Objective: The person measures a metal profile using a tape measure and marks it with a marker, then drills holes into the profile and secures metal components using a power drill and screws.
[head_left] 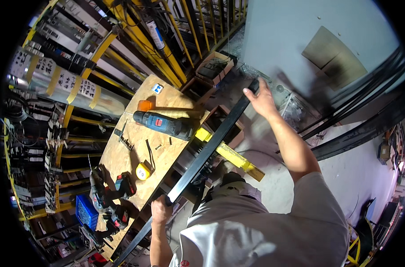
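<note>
A long black metal bar (pixel 211 144) slants across in front of my body, from lower left to upper right. My left hand (pixel 161 210) is closed around its lower part. At the upper end my right hand (pixel 261 100) grips the bar, with the thumb on the near side and the fingers over the far side. Below the bar, a yellow bar-shaped piece (pixel 232 157) crosses under it and sticks out to the right of the bench. A dark strip carries on past my left hand; whether it belongs to the same bar I cannot tell.
On the wooden bench (pixel 115 162) to the left lie a blue-and-black power drill (pixel 164 124), a yellow tape measure (pixel 143 171), batteries and screws. Another drill (pixel 97 191) stands by a blue bin (pixel 86 211). Cardboard boxes (pixel 215 66) sit beyond; yellow racks hold long profiles.
</note>
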Demonstrator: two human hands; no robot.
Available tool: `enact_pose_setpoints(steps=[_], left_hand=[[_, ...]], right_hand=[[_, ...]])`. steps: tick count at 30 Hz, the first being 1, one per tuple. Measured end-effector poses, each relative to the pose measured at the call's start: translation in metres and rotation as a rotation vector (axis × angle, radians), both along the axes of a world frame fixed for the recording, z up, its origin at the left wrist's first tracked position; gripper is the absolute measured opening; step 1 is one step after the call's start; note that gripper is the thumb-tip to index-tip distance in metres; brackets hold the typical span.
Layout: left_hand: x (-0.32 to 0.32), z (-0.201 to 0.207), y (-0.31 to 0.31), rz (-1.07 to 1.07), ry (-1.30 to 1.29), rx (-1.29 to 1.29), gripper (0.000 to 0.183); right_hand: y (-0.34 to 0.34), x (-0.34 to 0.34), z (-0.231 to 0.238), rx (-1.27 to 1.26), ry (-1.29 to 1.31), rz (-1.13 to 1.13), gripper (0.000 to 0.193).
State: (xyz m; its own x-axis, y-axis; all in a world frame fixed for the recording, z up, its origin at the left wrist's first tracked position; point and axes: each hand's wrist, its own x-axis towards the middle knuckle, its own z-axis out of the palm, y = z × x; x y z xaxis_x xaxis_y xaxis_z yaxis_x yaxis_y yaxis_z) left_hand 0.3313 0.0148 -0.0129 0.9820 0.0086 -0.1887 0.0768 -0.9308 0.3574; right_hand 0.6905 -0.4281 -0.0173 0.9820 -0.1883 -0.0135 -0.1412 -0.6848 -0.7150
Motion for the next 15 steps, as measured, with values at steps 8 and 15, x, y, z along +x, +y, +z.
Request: enact_pose_setpoints(steps=[8,15], left_hand=[[0.046,0.003,-0.032,-0.016,0.033,-0.007,0.022],[0.033,0.018,-0.022,0.075,0.085,0.015,0.022]], right_hand=[[-0.038,0.061,-0.011,-0.189,-0.091,-0.003,0.073],[0.006,0.089,0.005,-0.336,-0.058,0.175,0.048]])
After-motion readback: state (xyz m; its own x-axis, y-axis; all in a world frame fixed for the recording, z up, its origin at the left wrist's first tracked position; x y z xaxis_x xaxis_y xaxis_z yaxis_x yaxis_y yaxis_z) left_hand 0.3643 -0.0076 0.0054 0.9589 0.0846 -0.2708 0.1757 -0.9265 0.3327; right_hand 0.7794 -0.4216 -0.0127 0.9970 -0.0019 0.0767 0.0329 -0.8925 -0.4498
